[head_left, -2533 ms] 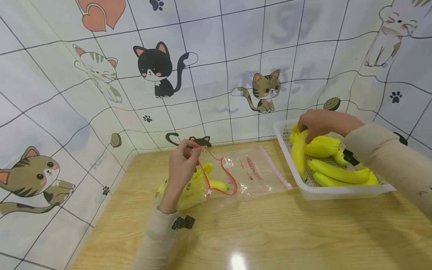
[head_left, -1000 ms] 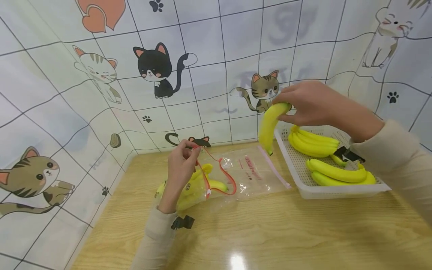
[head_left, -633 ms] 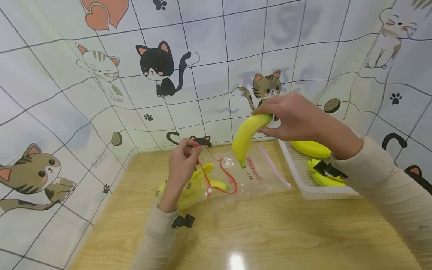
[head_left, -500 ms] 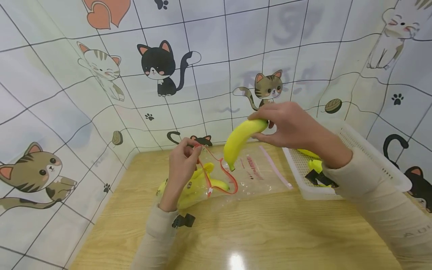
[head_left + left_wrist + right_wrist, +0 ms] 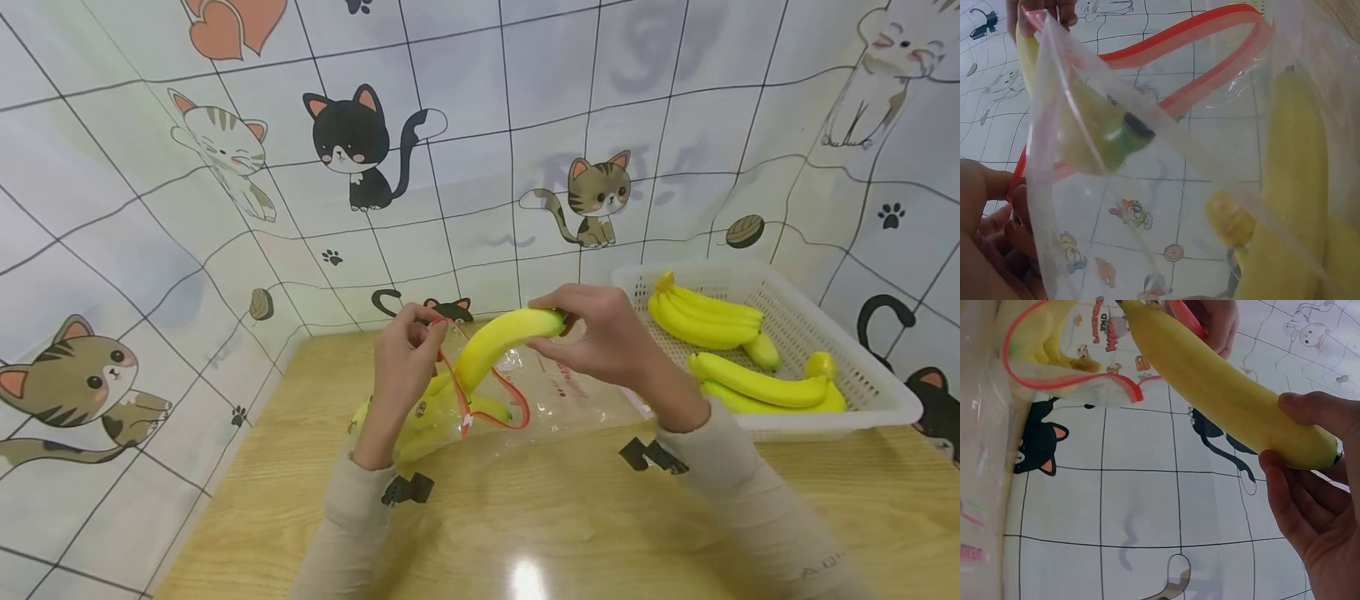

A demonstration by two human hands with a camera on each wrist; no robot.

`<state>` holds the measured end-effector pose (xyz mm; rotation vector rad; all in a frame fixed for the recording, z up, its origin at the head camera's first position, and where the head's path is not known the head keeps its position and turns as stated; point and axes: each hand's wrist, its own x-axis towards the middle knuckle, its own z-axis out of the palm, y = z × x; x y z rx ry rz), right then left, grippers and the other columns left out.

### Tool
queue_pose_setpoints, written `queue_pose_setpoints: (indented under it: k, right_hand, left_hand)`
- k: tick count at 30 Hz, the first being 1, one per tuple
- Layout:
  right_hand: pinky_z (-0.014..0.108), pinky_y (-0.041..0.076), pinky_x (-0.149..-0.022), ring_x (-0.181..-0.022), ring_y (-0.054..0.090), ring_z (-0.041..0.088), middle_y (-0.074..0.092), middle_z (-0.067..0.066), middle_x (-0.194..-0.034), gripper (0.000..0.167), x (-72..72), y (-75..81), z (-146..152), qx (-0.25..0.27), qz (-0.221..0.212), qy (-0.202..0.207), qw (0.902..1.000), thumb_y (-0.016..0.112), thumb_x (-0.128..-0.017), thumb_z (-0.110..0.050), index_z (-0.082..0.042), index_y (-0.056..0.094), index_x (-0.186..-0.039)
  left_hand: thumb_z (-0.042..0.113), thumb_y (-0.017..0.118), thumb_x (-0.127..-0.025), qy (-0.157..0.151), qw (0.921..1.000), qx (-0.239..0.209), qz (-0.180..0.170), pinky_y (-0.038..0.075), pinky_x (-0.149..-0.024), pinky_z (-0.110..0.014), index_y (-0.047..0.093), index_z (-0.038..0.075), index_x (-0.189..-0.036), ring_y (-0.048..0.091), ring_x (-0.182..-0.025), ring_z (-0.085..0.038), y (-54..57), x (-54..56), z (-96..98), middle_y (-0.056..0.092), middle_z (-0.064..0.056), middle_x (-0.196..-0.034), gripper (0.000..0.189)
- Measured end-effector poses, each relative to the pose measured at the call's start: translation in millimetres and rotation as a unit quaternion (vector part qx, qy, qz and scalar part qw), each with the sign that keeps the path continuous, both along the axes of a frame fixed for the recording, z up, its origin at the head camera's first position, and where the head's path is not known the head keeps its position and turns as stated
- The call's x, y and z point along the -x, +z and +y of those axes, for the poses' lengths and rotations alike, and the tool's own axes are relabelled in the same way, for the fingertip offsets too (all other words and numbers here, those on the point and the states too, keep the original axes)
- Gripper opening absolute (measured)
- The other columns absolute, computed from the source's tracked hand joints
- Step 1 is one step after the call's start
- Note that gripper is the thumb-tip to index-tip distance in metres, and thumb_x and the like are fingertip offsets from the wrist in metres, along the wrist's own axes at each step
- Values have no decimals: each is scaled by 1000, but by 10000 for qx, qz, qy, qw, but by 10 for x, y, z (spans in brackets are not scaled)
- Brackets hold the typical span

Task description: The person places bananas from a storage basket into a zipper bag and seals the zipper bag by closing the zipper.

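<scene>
My left hand [image 5: 405, 354] pinches the red rim of a clear zip bag [image 5: 1141, 237] between thumb and fingers, keeping its mouth spread. Bananas [image 5: 1294, 187] lie inside the bag. My right hand [image 5: 600, 337] grips a single yellow banana [image 5: 498, 337] by one end. The banana's far tip points down into the bag's opening, and in the left wrist view its dark tip shows through the film. The right wrist view shows thumb and fingers on either side of the banana [image 5: 1216, 387], its other end near the red zip edge.
At the right stands a white plastic basket [image 5: 892, 408] with bananas [image 5: 705, 317] in a bunch and more bananas [image 5: 765, 382] in front. Another clear bag with a pink zip [image 5: 637, 402] lies flat between the bag and basket. A cat-print backdrop [image 5: 465, 167] rises behind the wooden table [image 5: 480, 533].
My right hand has lifted one banana from the basket and carried it left and down, so its tip is now in the bag's mouth. The left hand has stayed in place.
</scene>
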<state>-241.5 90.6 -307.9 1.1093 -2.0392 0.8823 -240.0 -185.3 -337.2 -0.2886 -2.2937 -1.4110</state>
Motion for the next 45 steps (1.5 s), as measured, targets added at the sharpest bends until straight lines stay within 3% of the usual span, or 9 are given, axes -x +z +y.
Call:
queue_pose_setpoints:
  k: [9, 14, 20, 24, 31, 36, 40, 45]
  right_hand:
    - [28, 60, -61, -66, 67, 9, 77, 2, -87, 32, 16, -298, -276, 489, -859, -132, 9950, 90, -77, -14, -5, 78, -105]
    - [24, 58, -59, -63, 67, 9, 76, 2, -84, 27, 25, -414, -497, 583, -1144, -262, 9914, 89, -78, -16, -6, 79, -101]
    - [22, 57, -60, -64, 68, 7, 77, 4, -86, 23, -22, -473, -788, 956, -1851, -297, 9776, 88, -80, -15, -7, 79, -99]
    - [21, 56, -59, -63, 68, 6, 77, 4, -85, 24, -54, -509, -979, 1124, -2101, -426, 9703, 87, -81, -18, -8, 80, -101]
    - [19, 54, -60, -67, 64, 11, 73, 7, -92, 26, -130, -635, -1159, 997, -1640, -733, 9787, 87, -80, -17, -4, 79, -100]
    - [16, 55, -63, -68, 65, 11, 65, 7, -92, 25, -131, -740, -1212, 912, -1555, -775, 9806, 86, -83, -14, -5, 77, -104]
    - [19, 59, -64, -69, 71, 13, 71, 9, -94, 23, -119, -786, -1227, 919, -1318, -661, 9848, 84, -85, -7, -4, 78, -107]
    - [23, 61, -68, -77, 75, 15, 78, 12, -109, 25, -86, -809, -1241, 708, -1154, -614, 9889, 76, -91, 0, -1, 76, -116]
  left_hand:
    - [17, 67, -100, 43, 10000, 50, 68, 42, -44, -25, 67, 10, -104, 52, -45, -18, 5, -5, 14, 60, -10, -64, 8]
    - [19, 67, -100, 54, 9999, 68, 95, 41, -43, -25, 67, 11, -103, 52, -45, -18, 1, 1, 19, 60, -6, -63, 8]
    - [19, 67, -100, 97, 9999, 31, 83, 41, -44, -24, 67, 11, -104, 51, -46, -18, -6, -11, 5, 58, -4, -62, 8]
    - [18, 67, -100, 144, 9998, -38, 161, 40, -42, -24, 68, 12, -103, 50, -45, -17, 3, -24, -13, 56, -3, -61, 7]
    - [15, 66, -99, 31, 9996, -82, 275, 40, -41, -24, 68, 11, -103, 51, -42, -14, 31, -11, -29, 56, -2, -59, 6]
    - [14, 65, -100, 9, 9994, 26, 333, 41, -41, -26, 69, 11, -105, 52, -41, -14, 26, -10, -25, 59, -8, -61, 7]
    - [15, 65, -101, -20, 9994, 96, 317, 42, -41, -26, 68, 11, -104, 53, -42, -15, 23, -13, -17, 60, -11, -62, 6]
    - [15, 65, -100, 6, 9992, 114, 389, 40, -41, -25, 68, 10, -103, 52, -41, -15, 32, -21, -9, 61, -11, -62, 6]
